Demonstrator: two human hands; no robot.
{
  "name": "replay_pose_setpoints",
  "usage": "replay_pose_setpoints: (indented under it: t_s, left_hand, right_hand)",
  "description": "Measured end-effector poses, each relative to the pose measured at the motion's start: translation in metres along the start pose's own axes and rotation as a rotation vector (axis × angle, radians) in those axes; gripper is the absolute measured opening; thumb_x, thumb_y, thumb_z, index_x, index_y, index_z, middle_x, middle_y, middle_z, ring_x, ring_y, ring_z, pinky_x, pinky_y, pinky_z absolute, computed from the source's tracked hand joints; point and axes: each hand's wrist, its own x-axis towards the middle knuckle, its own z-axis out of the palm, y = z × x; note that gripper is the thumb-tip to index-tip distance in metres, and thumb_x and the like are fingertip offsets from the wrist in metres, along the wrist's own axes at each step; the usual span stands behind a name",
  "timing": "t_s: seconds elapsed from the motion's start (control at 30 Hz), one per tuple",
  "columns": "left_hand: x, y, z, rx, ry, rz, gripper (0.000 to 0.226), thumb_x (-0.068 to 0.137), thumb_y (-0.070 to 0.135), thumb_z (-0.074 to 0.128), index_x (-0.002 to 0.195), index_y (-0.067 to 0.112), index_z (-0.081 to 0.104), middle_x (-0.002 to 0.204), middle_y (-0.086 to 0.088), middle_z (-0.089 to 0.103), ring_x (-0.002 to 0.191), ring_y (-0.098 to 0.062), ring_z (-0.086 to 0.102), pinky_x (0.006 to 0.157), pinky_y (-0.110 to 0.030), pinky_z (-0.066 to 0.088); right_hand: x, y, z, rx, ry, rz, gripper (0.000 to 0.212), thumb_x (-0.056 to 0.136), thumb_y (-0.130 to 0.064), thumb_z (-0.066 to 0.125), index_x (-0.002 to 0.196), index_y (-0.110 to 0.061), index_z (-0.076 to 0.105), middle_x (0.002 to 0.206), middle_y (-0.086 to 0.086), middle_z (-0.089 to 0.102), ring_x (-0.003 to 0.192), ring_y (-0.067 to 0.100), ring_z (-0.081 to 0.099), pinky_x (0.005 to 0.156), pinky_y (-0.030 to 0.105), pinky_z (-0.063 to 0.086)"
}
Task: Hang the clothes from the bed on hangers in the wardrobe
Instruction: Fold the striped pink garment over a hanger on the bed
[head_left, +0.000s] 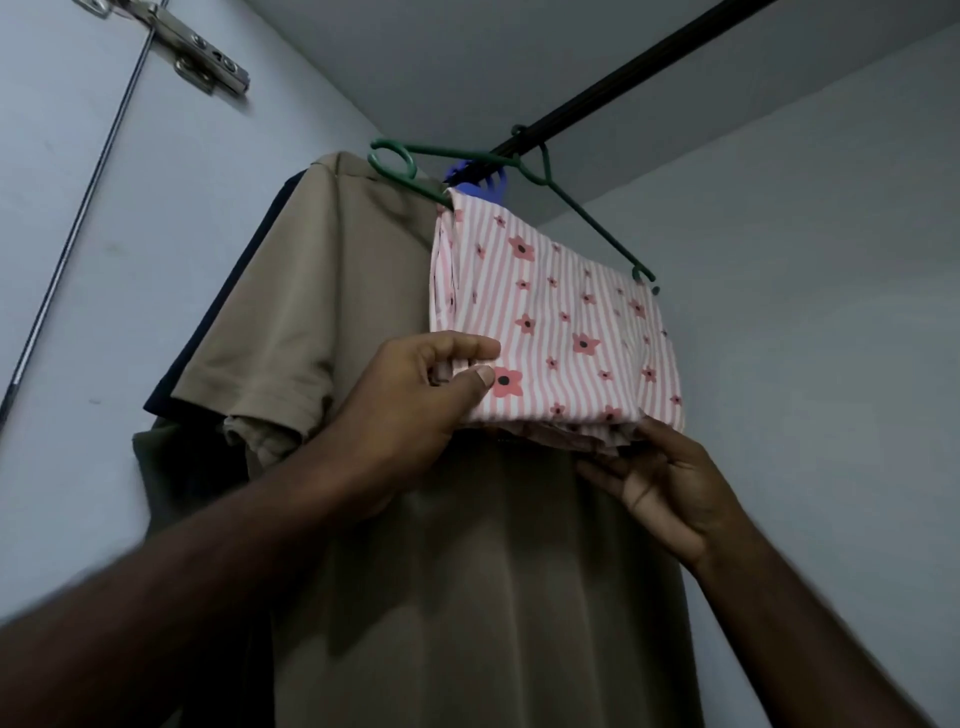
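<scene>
Pale grey wardrobe walls (805, 260) all round, seen from low down; on the left side a door with a shiny metal hinge (202, 52) near the top; up high a dark rail (623, 78) slanting across under the roof of the wardrobe.

On that rail a green hanger (524, 166); hooks over the rail and tilts down to the right; over its bar a folded pink striped cloth (561, 312) with little red flowers; hangs there inside the wardrobe, just in front of a big tan shirt (363, 312); peeking out behind the top of the cloth, a bit of a blue hanger (478, 182); behind the sleeve of the tan shirt, a dark blue piece of clothing (223, 322), only its edge showing.

Left hand (415, 410) up at the bottom left corner of the cloth; pinches that corner between thumb and first finger.

Right hand (670, 483) just under the bottom edge of the cloth; touches the folded layers from below with fingers stretched out; wraps round nothing.
</scene>
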Motion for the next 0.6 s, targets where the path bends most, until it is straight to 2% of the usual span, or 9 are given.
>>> replay_pose_setpoints:
  t_s: [0.1, 0.2, 0.27, 0.3, 0.4, 0.43, 0.5, 0.53, 0.6]
  left_hand:
    - [-0.001, 0.0, -0.001, -0.006, 0.015, -0.03, 0.017, 0.088, 0.015, 0.069, 0.105, 0.018, 0.072, 0.094, 0.001, 0.075, 0.088, -0.011, 0.071, 0.078, -0.023, 0.055]
    - [-0.002, -0.004, 0.0, 0.017, 0.029, -0.064, 0.013, 0.087, 0.012, 0.07, 0.1, 0.017, 0.072, 0.09, -0.009, 0.075, 0.088, -0.028, 0.071, 0.082, -0.04, 0.058]
    - [-0.002, -0.007, 0.003, 0.064, 0.04, -0.062, 0.013, 0.088, 0.015, 0.069, 0.101, 0.018, 0.071, 0.091, -0.014, 0.073, 0.087, -0.034, 0.069, 0.081, -0.045, 0.058]
    - [-0.001, -0.008, 0.004, 0.087, 0.042, -0.052, 0.013, 0.089, 0.016, 0.069, 0.102, 0.019, 0.071, 0.09, -0.012, 0.073, 0.082, -0.03, 0.069, 0.076, -0.041, 0.058]
    - [0.003, -0.003, 0.003, 0.184, 0.036, 0.0, 0.015, 0.09, 0.021, 0.067, 0.104, 0.021, 0.071, 0.086, 0.008, 0.069, 0.072, -0.002, 0.061, 0.066, -0.018, 0.045]
    - [0.004, 0.002, 0.002, 0.246, 0.032, 0.013, 0.016, 0.089, 0.024, 0.067, 0.104, 0.022, 0.071, 0.087, 0.01, 0.068, 0.073, 0.001, 0.059, 0.065, -0.014, 0.042]
    - [0.003, 0.014, -0.003, 0.434, 0.019, 0.042, 0.022, 0.086, 0.03, 0.069, 0.107, 0.026, 0.07, 0.101, 0.007, 0.065, 0.085, -0.004, 0.06, 0.068, -0.012, 0.041]
    - [0.0, 0.02, -0.004, 0.547, 0.0, 0.071, 0.028, 0.084, 0.034, 0.069, 0.111, 0.027, 0.069, 0.111, 0.003, 0.061, 0.095, -0.008, 0.058, 0.074, -0.013, 0.039]
    - [-0.009, 0.031, -0.004, 0.73, -0.018, 0.169, 0.04, 0.084, 0.045, 0.065, 0.121, 0.031, 0.063, 0.136, -0.002, 0.047, 0.12, -0.013, 0.049, 0.09, -0.017, 0.034]
  right_hand:
    - [0.001, 0.005, -0.002, 0.026, 0.063, -0.089, 0.037, 0.087, -0.002, 0.052, 0.123, -0.009, 0.053, 0.089, 0.005, 0.073, 0.071, 0.014, 0.071, 0.056, 0.027, 0.057]
    - [0.0, 0.018, -0.007, 0.009, 0.126, -0.116, 0.051, 0.086, 0.003, 0.054, 0.136, -0.003, 0.047, 0.1, 0.008, 0.069, 0.072, 0.014, 0.071, 0.056, 0.025, 0.057]
    - [0.0, 0.027, -0.01, 0.013, 0.151, -0.115, 0.062, 0.081, 0.001, 0.057, 0.142, -0.001, 0.043, 0.107, 0.009, 0.066, 0.074, 0.014, 0.072, 0.056, 0.026, 0.057]
    - [0.0, 0.029, -0.009, 0.023, 0.158, -0.116, 0.063, 0.081, 0.001, 0.057, 0.143, -0.002, 0.042, 0.109, 0.01, 0.066, 0.074, 0.014, 0.072, 0.056, 0.026, 0.057]
    - [0.004, 0.025, -0.008, 0.021, 0.187, -0.111, 0.06, 0.082, -0.001, 0.059, 0.14, -0.006, 0.046, 0.115, 0.012, 0.067, 0.078, 0.016, 0.073, 0.06, 0.029, 0.059]
    - [0.005, 0.023, -0.008, -0.035, 0.209, -0.11, 0.053, 0.085, -0.003, 0.059, 0.137, -0.008, 0.05, 0.117, 0.013, 0.068, 0.081, 0.019, 0.073, 0.064, 0.031, 0.06]
    - [0.005, 0.021, -0.013, -0.337, 0.325, -0.149, 0.036, 0.091, -0.012, 0.062, 0.126, -0.009, 0.058, 0.114, 0.012, 0.071, 0.09, 0.024, 0.072, 0.074, 0.035, 0.059]
    - [0.004, 0.021, -0.019, -0.536, 0.435, -0.213, 0.033, 0.091, -0.017, 0.065, 0.123, -0.011, 0.058, 0.117, 0.01, 0.069, 0.097, 0.025, 0.069, 0.081, 0.039, 0.057]
    - [-0.001, 0.017, -0.025, -0.823, 0.614, -0.392, 0.046, 0.089, -0.026, 0.071, 0.129, -0.019, 0.048, 0.131, 0.004, 0.058, 0.113, 0.02, 0.059, 0.096, 0.044, 0.051]
